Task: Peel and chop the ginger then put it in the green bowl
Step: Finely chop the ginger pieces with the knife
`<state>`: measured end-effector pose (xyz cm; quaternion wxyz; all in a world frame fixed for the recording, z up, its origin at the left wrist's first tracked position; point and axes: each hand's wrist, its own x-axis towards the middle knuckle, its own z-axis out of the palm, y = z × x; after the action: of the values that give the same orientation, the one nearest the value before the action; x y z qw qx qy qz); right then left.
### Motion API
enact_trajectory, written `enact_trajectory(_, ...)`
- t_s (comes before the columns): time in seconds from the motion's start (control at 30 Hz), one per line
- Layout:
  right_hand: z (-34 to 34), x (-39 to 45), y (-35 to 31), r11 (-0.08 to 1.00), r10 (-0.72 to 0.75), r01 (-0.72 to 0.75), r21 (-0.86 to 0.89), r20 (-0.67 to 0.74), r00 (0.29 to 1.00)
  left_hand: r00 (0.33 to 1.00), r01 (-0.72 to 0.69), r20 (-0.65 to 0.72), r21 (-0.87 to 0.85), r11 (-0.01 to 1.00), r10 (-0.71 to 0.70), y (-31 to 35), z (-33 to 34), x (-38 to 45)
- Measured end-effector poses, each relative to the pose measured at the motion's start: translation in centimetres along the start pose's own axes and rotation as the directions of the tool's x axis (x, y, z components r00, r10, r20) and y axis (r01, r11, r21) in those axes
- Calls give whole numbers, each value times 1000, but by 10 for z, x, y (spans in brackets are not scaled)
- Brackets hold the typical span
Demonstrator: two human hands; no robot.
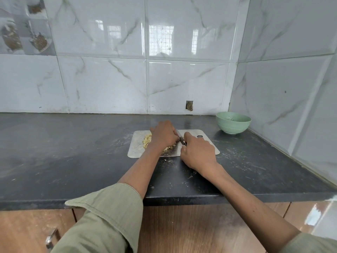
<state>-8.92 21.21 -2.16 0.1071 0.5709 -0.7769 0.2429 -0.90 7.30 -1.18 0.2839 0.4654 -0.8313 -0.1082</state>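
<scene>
a dark, speckled table [73,152] runs along glossy white marble-patterned wall tiles [102,83], dusted with pale crumbs and scuffs. a small chipped hole [189,105] shows low in the tiles. decorative tiles with spice pictures [21,33] sit at upper left. below, wooden cabinet fronts [182,230] carry a metal handle [52,238].

A dark stone countertop [73,152] runs wide across the view, dusty and scuffed with pale streaks, its front edge thick and rounded. Behind it rise glossy white marble-look wall tiles [102,83] with grey veins, meeting a side wall [291,79] at the right back corner. Window reflections [160,39] gleam on the upper tiles. Decorative picture tiles [23,33] sit top left. Below the counter, wood-grain cabinet doors [182,230], with a metal handle [52,238] lower left.
</scene>
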Motion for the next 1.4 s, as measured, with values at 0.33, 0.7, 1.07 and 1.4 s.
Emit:
enact_trajectory(0.33,7,-3,9,999,27,-25,42,-50,998,1000,24,-11,17,1000,-24,1,1,5)
enact_trajectory(0.7,-9,29,56,999,-36,28,-41,-199,979,944,-307,-143,-56,950,297,-2,-7,2)
enact_trajectory(1.07,-2,76,100,964,-263,264,-24,-203,943,886,-433,-196,-20,901,421,9,2,3)
enact_trajectory(1.4,2,74,98,962,-261,272,9,-244,934,911,-371,-225,-88,924,345,14,6,2)
